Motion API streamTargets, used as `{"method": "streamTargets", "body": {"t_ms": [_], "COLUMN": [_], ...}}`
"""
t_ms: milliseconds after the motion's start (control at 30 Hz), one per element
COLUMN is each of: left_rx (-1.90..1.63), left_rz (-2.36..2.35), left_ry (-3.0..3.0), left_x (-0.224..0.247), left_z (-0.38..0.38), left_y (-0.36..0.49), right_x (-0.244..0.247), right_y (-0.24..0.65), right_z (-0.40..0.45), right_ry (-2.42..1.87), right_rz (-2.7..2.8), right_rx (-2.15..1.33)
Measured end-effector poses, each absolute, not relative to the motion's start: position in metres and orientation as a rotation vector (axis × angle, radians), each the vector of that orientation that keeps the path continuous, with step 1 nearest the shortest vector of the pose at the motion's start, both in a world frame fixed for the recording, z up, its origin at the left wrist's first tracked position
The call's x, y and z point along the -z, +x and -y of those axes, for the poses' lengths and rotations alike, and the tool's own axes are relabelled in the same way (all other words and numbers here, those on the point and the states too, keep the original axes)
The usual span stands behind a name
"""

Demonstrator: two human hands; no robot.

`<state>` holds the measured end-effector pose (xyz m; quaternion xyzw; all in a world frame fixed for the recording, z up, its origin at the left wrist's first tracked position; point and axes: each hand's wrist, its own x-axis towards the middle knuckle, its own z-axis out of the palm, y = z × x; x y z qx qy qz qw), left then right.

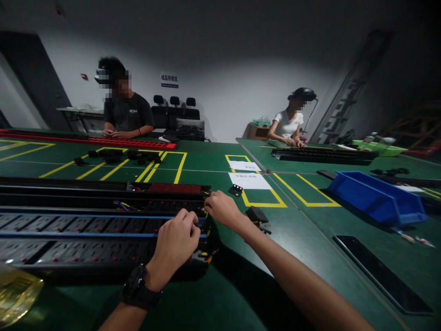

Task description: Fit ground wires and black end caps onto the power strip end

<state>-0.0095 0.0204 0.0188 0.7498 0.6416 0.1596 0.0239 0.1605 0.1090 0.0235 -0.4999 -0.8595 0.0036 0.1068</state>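
Note:
Long black power strips [93, 224] with rows of sockets and red dots lie side by side at the left, with blue edges between them. My left hand [179, 234], with a black watch on the wrist, rests on the strips near their right end, fingers curled. At the end of the farther black rail [86, 189], my right hand [217, 208] has its fingers pinched together beside some yellow wires. What either hand grips is too small or hidden to make out. Coloured wires [123, 205] stick out of the rail's channel.
A black block [256, 214] lies right of my right hand. Farther right are a blue bin [377, 197] and a phone [382, 273]. Paper sheets [251, 180] lie mid-table. Two people work across the table. A yellow plastic bag [17, 294] is at lower left.

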Motion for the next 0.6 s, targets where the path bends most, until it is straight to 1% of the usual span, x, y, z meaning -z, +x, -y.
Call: {"method": "streamTargets", "body": {"t_ms": [200, 300, 400, 467, 500, 600], "left_rx": [-0.483, -0.497, -0.498, -0.493, -0.494, -0.507], "left_rz": [-1.992, -1.979, -1.959, -1.948, -1.944, -1.94], "left_ry": [2.333, 2.345, 2.351, 2.357, 2.358, 2.355], "left_x": [-0.019, -0.018, -0.019, -0.019, -0.018, -0.017], "left_z": [-0.02, -0.019, -0.019, -0.02, -0.02, -0.021], "left_y": [-0.01, -0.01, -0.01, -0.01, -0.01, -0.01], "right_x": [-0.018, -0.024, -0.028, -0.029, -0.029, -0.027], "right_y": [0.15, 0.166, 0.199, 0.226, 0.239, 0.273], "right_z": [-0.123, -0.119, -0.109, -0.101, -0.097, -0.085], "right_ry": [-1.221, -1.34, -1.613, -1.817, -1.86, -1.78], "right_rz": [2.41, 2.367, 2.469, 2.536, 2.543, 2.457], "right_rx": [-0.277, -0.181, 0.012, 0.023, 0.036, 0.13]}}
